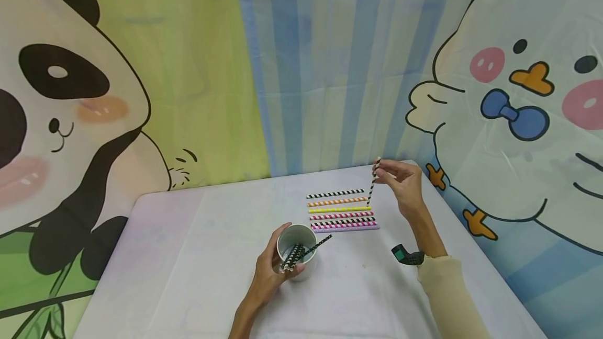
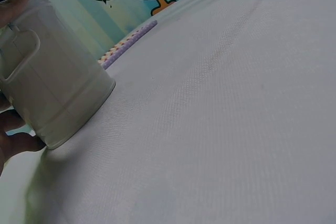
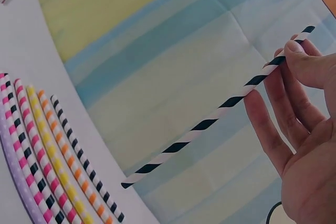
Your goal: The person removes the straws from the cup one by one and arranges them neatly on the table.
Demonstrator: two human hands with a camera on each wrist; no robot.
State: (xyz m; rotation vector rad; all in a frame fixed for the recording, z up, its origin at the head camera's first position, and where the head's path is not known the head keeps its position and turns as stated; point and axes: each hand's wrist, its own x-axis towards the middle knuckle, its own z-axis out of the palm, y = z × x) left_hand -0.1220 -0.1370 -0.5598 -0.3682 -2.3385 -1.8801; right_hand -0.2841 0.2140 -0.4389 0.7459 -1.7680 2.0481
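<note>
Head camera view: nearest, the left hand [image 1: 269, 272] is curled round a white mug [image 1: 298, 233] holding a bunch of dark patterned straws [image 1: 292, 259], with a single straw [image 1: 321, 243] leaning out over its right side; whether the mug's base touches the table [image 1: 188, 260] is hard to tell. Just beyond, a row of coloured straws [image 1: 341, 216] lies side by side, from lilac at the near edge through magenta, black, pink, yellow and orange to black at the far edge. At the row's right, the right hand [image 1: 402, 179], a dark device [image 1: 408, 255] at its wrist, pinches a black-and-white straw [image 1: 372, 188] between thumb and fingers, tilted steeply with its lower end pointing down. The step in hand appears to be laying out straws one by one; the next move would likely call for turning this one parallel to its neighbours and lowering it without nudging them. The mug, near the row's close side, could obstruct a low sweep. Behind the table hang a blue-striped curtain [image 1: 325, 67], a panda picture [image 1: 61, 119] and a chick picture [image 1: 509, 171].
</note>
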